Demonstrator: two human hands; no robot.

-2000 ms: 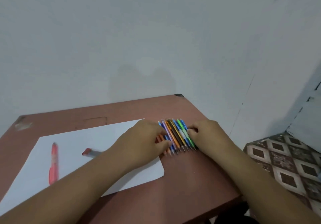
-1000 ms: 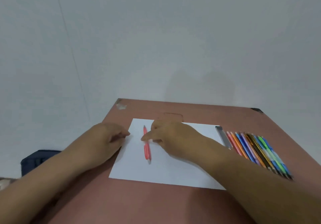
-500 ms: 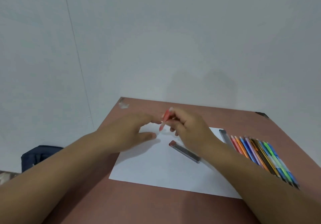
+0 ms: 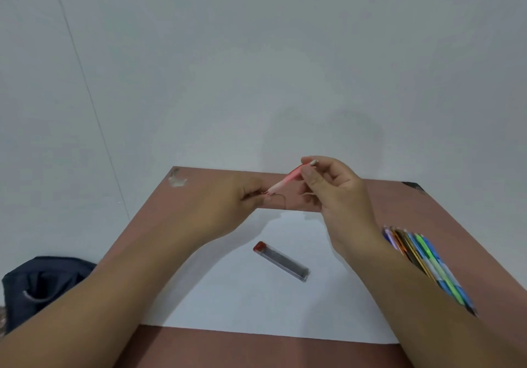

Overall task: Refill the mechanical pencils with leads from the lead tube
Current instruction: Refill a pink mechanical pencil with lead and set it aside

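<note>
Matt white paper sheet point(image 4: 256, 296) on a smooth reddish-brown table point(image 4: 427, 210); clear glossy plastic lead tube point(image 4: 282, 261).

This looks like a plain room in a home or a study corner. A small reddish-brown bench point(image 4: 445, 213) stands against a bare, pale painted wall point(image 4: 256, 68). A white sheet of paper point(image 4: 256, 296) lies on the bench, with a row of coloured pencils point(image 4: 427, 259) beside it. A dark bag point(image 4: 42, 282) sits low down at the left.
</note>
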